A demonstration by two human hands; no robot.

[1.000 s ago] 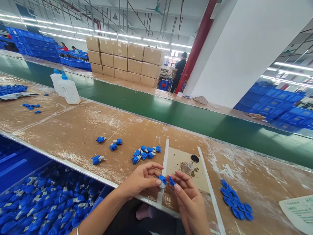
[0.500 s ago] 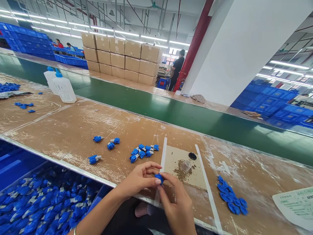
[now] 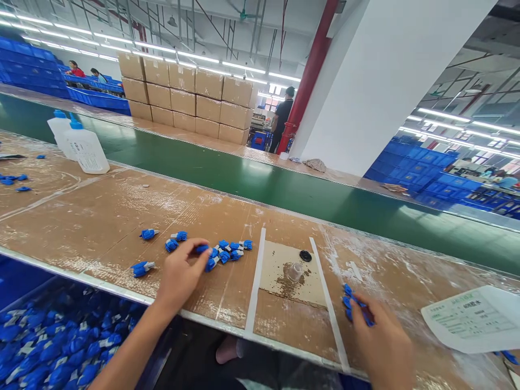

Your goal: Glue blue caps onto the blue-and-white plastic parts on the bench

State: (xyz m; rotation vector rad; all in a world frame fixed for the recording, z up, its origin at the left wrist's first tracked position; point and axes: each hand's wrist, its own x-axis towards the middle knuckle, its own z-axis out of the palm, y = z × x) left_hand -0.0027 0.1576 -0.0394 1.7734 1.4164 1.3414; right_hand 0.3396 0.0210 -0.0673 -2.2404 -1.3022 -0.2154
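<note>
My left hand (image 3: 182, 276) pinches a small blue piece (image 3: 202, 249) at the left edge of a cluster of blue pieces with pale tabs (image 3: 224, 255). Part of the held piece is hidden by the fingers. On the right, my right hand (image 3: 382, 338) reaches over a group of flat blue pieces (image 3: 348, 303), thumb and fingers apart and slightly blurred. The hand covers much of that group. Between the hands lies a stained card (image 3: 270, 265) bearing a small clear cup (image 3: 294, 272) and a black round lid (image 3: 305, 255).
Loose blue pieces (image 3: 142, 268) lie left of the cluster. A bin of blue pieces (image 3: 60, 346) stands below the table's front edge. White bottles (image 3: 87, 151) stand back left; another bottle (image 3: 475, 319) lies at right. A green conveyor belt (image 3: 227, 173) runs behind.
My hands were together around a blue piece in front of the card. They have parted: the left moved left to the cluster, the right moved right to the flat pieces. The view shifted slightly.
</note>
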